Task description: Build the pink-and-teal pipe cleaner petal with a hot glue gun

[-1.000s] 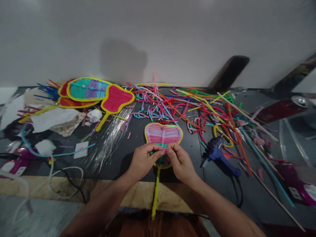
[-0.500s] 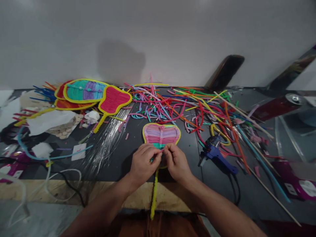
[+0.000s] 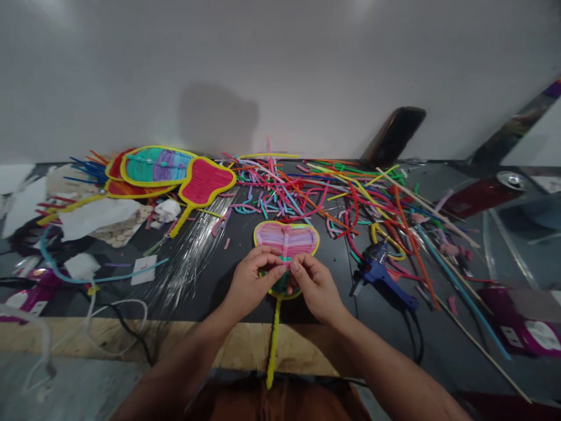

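Note:
A butterfly-wing-shaped pipe-cleaner piece (image 3: 287, 237) lies on the dark table in front of me, with a yellow outline, pink and purple rows above and green below. Its yellow stem (image 3: 274, 345) runs down over the table's front edge. My left hand (image 3: 256, 278) and my right hand (image 3: 316, 286) meet over its lower half, thumbs and forefingers pinched close together. A small pink bit of pipe cleaner shows between the fingertips. The fingers hide part of the green section.
Loose pipe cleaners (image 3: 302, 193) are heaped along the wall. A blue glue gun (image 3: 385, 280) lies right of my hands. Finished yellow-edged pieces (image 3: 205, 182) and clear thin strands (image 3: 193, 251) lie left. A phone (image 3: 397, 134) leans against the wall beside a red can (image 3: 486, 196).
My left fingers have uncurled a little and spread, and more of the green lower section shows. Both hands stay over the same spot. The view has shifted slightly.

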Demonstrator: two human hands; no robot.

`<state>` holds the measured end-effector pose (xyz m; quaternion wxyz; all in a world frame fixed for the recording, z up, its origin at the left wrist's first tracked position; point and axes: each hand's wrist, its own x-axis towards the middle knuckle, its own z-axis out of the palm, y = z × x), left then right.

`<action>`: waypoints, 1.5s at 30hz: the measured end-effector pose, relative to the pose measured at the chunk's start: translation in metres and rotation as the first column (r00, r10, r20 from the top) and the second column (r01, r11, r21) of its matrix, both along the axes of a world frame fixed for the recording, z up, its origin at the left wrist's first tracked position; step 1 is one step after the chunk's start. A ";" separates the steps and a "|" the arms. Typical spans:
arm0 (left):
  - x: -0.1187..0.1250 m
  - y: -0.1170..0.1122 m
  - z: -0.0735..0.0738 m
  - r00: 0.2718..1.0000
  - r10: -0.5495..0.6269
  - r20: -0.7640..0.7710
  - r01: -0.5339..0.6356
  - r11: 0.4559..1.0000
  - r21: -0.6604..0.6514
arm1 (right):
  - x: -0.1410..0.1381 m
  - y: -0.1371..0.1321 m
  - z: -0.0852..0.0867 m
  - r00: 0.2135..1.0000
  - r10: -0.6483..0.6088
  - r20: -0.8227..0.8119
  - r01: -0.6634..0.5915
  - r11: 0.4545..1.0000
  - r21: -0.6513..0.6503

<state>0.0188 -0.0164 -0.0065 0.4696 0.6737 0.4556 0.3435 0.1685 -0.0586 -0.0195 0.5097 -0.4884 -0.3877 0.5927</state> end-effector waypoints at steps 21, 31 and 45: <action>-0.012 0.024 -0.004 0.968 0.231 0.094 -0.234 0.972 0.025 | 0.064 -0.034 0.061 0.599 0.044 0.799 -0.463 0.833 0.302; -0.017 0.025 -0.021 0.969 0.249 -0.011 -0.242 0.949 0.200 | 0.162 0.034 0.055 0.123 -0.064 0.990 -0.172 0.981 0.085; -0.019 0.026 -0.028 0.927 0.227 -0.298 -0.087 0.905 0.416 | 0.141 0.141 0.016 -0.154 0.317 0.936 0.123 0.946 -0.300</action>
